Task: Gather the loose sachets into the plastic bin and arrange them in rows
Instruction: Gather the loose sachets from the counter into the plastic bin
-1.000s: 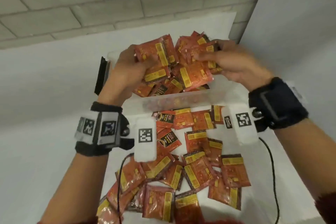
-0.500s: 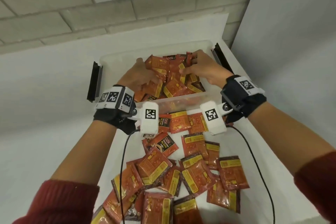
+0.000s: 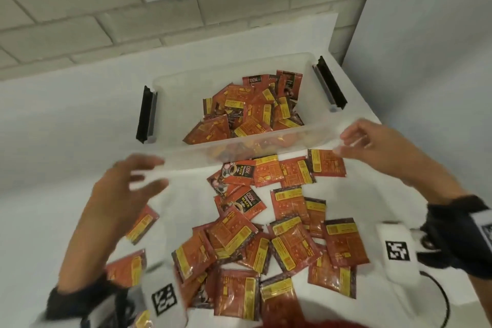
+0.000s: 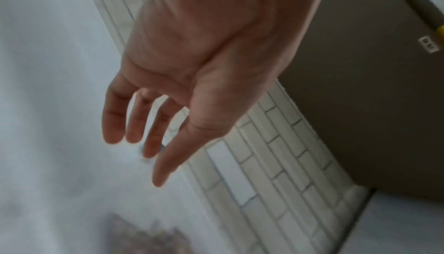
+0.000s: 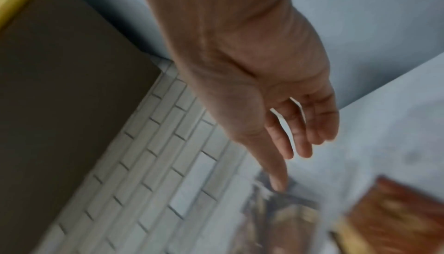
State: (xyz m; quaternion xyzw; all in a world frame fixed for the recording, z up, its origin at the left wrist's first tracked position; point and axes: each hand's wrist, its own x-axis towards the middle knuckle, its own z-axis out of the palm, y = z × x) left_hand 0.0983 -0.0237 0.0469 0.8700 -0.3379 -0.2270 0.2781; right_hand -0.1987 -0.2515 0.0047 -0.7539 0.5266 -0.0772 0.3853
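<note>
The loose sachets (image 3: pixel 269 224) lie scattered flat on the white surface (image 3: pixel 53 221), near side of the plastic bin (image 3: pixel 239 149), between the two hands. The left hand (image 3: pixel 125 194) hovers empty, fingers spread, over the heap's left edge, one sachet (image 3: pixel 142 224) just beneath it. The bin holds a jumbled pile (image 3: pixel 253 109), not rows. The right hand (image 3: pixel 372 144), fingers relaxed and empty, hangs at the bin's near right corner, nearest the far row of sachets.

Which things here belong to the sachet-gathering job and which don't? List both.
Part of the job:
- loose sachets on the table
- heaped sachets already inside, not in rows
- clear plastic bin
- left hand, empty
- right hand, empty

Just lying about:
- white table
- brick wall
- black cable
</note>
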